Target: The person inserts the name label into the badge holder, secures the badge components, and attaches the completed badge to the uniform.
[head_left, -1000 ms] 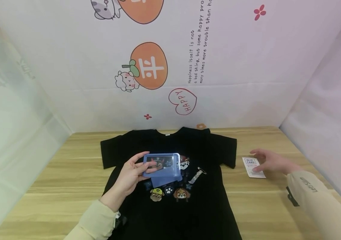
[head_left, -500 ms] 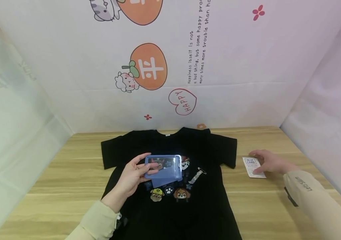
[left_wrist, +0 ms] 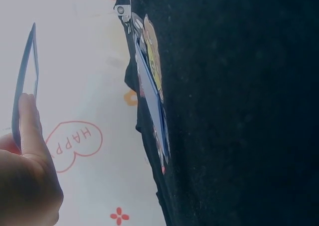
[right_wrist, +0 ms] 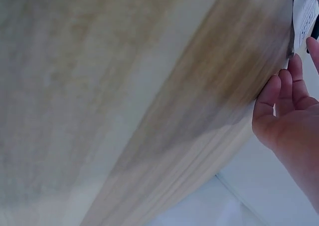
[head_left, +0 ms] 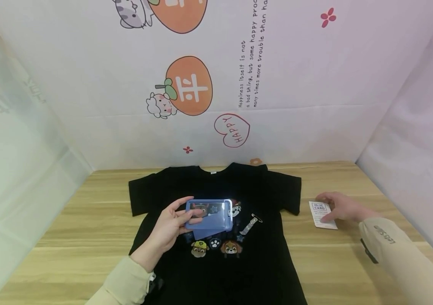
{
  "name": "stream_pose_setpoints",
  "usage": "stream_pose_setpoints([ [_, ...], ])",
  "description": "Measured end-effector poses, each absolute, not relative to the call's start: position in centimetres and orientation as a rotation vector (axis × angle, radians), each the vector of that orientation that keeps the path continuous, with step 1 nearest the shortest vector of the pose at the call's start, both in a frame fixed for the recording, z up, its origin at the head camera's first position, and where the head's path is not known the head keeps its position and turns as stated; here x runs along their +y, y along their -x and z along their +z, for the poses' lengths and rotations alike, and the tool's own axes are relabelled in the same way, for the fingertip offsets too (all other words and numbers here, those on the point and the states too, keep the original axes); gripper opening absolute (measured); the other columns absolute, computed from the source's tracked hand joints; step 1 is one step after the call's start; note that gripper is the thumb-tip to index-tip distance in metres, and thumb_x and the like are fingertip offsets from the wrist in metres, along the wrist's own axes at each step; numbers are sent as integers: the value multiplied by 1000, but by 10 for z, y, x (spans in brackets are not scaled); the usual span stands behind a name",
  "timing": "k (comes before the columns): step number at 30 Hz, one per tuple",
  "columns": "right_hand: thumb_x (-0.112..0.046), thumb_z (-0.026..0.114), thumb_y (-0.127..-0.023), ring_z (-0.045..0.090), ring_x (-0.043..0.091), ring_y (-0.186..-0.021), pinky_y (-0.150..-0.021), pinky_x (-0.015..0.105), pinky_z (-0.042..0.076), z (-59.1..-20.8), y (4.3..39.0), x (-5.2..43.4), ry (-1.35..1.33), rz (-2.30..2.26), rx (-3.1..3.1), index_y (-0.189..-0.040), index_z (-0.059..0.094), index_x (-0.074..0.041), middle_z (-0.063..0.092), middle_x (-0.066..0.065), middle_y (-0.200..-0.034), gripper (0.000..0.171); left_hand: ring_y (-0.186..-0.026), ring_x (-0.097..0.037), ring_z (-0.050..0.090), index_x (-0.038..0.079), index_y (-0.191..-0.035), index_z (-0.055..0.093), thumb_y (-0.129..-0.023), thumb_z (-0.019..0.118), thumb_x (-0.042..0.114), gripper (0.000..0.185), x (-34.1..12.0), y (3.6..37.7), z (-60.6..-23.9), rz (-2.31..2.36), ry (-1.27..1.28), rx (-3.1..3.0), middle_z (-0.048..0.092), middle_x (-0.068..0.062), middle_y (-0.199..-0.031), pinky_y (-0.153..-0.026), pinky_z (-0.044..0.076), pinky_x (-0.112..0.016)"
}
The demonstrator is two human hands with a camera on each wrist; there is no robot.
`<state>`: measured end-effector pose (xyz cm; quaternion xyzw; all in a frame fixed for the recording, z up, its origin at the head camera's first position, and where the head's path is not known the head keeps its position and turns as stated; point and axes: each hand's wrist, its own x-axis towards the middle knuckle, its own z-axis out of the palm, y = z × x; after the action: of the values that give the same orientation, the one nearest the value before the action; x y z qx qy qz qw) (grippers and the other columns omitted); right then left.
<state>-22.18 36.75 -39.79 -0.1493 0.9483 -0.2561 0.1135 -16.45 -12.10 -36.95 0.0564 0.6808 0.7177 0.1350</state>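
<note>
Two hands show, one blue card holder, one white card, one black shirt and one metal clip. Left hand (head_left: 168, 228) holds the blue card holder (head_left: 209, 211) up over the middle of the black shirt (head_left: 216, 254), with thumb and fingers curled round its left end. This holder lies sideways, its long side going from 9 o'clock to 3 o'clock, and its clear window faces up at the head camera. I cannot tell if anything is inside it; the shirt's cartoon dogs show through the window. A second blue piece sticks out just under it at 6 o'clock. The metal clip (head_left: 249, 223) lies on the shirt at 4 o'clock from the holder. Right hand (head_left: 343, 207) is at 3 o'clock on the wooden table (head_left: 67, 224), well apart from the shirt. Its fingers are nearly straight and rest on the white card (head_left: 322, 214), which lies flat with its long side running from 12 o'clock to 6 o'clock.
</note>
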Motion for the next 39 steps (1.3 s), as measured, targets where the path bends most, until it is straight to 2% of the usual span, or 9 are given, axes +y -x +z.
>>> stream_pose_setpoints([
  [5, -21, 82, -71, 54, 38, -102, -87, 54, 44, -397, 220, 367, 397, -767, 2798, -122, 51, 11, 58, 28, -114, 69, -94, -15, 69, 8, -142, 34, -98, 52, 14, 48, -119, 165, -370, 2080, -176, 1965, 68, -12, -113, -83, 55, -34],
  [10, -22, 81, -71, 53, 26, -90, -78, 40, 46, -395, 217, 367, 380, -747, 2803, -120, 55, 8, 61, 17, -104, 63, -93, -13, 69, 8, -142, 35, -99, 49, 11, 45, -117, 165, -371, 2070, -171, 1971, 68, -12, -114, -80, 56, -32],
  [12, -21, 81, -72, 52, 24, -89, -77, 40, 46, -394, 216, 366, 396, -725, 2805, -118, 57, 8, 62, 17, -103, 60, -92, -12, 69, 8, -141, 35, -99, 49, 11, 45, -116, 164, -372, 2068, -165, 1971, 68, -13, -115, -79, 56, -32],
  [17, -21, 80, -73, 56, 24, -94, -83, 46, 47, -393, 214, 364, 416, -694, 2807, -115, 61, 6, 64, 19, -108, 53, -91, -12, 69, 8, -141, 36, -98, 49, 11, 45, -116, 165, -373, 2071, -162, 1971, 68, -12, -114, -79, 56, -31],
  [25, -20, 78, -75, 56, 17, -88, -75, 31, 46, -394, 211, 359, 447, -682, 2811, -111, 64, 2, 67, 12, -104, 45, -89, -10, 70, 8, -142, 35, -99, 47, 8, 45, -116, 164, -372, 2073, -171, 1968, 68, -12, -114, -77, 56, -28],
  [31, -14, 76, -77, 57, 20, -93, -76, 31, 48, -394, 211, 359, 459, -737, 2779, -111, 64, 4, 66, 15, -106, 41, -88, -9, 70, 9, -142, 35, -99, 47, 7, 45, -116, 164, -371, 2076, -171, 1964, 68, -12, -115, -75, 56, -26],
  [39, -5, 71, -81, 57, 22, -90, -65, 28, 56, -399, 210, 363, 347, -1036, 2562, -119, 56, 9, 62, 18, -106, 44, -88, -9, 70, 8, -142, 34, -99, 46, 7, 45, -116, 164, -371, 2084, -174, 1950, 67, -14, -116, -78, 56, -28],
])
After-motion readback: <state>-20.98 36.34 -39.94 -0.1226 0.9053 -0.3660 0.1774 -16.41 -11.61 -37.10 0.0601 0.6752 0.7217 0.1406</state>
